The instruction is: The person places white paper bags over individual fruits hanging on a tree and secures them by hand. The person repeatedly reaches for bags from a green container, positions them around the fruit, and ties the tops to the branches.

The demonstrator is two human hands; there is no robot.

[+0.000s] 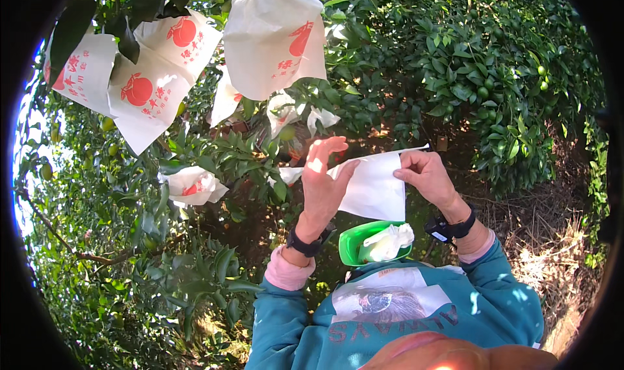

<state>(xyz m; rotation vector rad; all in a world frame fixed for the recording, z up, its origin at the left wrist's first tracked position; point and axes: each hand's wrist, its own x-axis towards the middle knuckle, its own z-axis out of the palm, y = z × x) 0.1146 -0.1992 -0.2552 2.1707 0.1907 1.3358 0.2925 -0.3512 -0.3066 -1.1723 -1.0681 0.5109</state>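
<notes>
A white paper fruit bag (pixel 373 184) hangs in front of my chest. The thumb and fingers of my right hand (pixel 431 177) pinch it at its right side, close to a thin stiff strip along the upper edge. My left hand (pixel 321 184) is raised at the bag's left side with thumb and fingers spread; it partly covers that end, and I see nothing held in it. Below the bag, at my waist, is a green plastic container (pixel 348 245) with crumpled white material (pixel 390 243) inside.
White bags with red fruit prints hang from the tree at upper left, a large one (pixel 273 43) nearest above my hands. A smaller bag (pixel 195 187) sits among leaves at left. Green fruit (pixel 482 93) grows in the foliage at right. Dry grass (pixel 536 243) covers the ground at lower right.
</notes>
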